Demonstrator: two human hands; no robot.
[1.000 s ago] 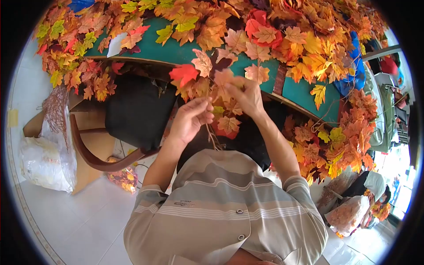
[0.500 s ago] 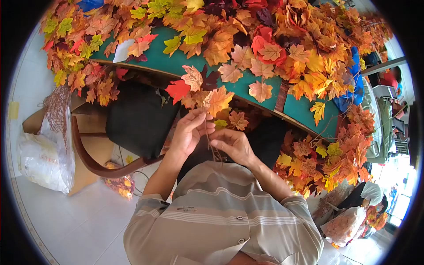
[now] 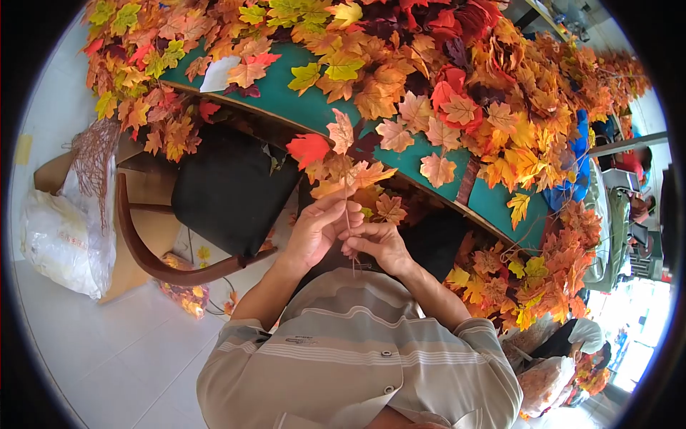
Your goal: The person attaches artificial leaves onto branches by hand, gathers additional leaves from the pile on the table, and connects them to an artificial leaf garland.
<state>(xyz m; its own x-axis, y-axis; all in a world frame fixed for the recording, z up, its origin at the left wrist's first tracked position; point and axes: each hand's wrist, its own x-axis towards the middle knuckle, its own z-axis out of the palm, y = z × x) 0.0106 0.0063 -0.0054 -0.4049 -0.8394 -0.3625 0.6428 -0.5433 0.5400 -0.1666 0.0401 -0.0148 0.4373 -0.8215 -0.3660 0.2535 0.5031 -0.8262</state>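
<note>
An artificial maple leaf spray (image 3: 312, 149) stands upright in front of my shirt, with red, pale orange and yellow-orange leaves on a thin brown stem. My left hand (image 3: 318, 232) pinches the stem just under the leaves. Lower down, my right hand (image 3: 382, 247) has thumb and fingers closed on the same stem, close beside the left fingertips. The thin stem ends (image 3: 354, 266) stick out below the hands, near my belly. My fingers partly hide the stem where they grip it.
A green table (image 3: 275, 86) carries heaps of orange, red and yellow artificial leaves (image 3: 400, 79). To the left are a black-seated chair (image 3: 229, 193) and a white plastic bag (image 3: 68, 236) with brown stems. More leaves (image 3: 529, 264) hang at the right, near bags (image 3: 547, 386) on the floor.
The table and leaves have shifted slightly right in view. My hands are closer together, with the right now against the left fingers; the spray's top leaf has turned more edge-on.
</note>
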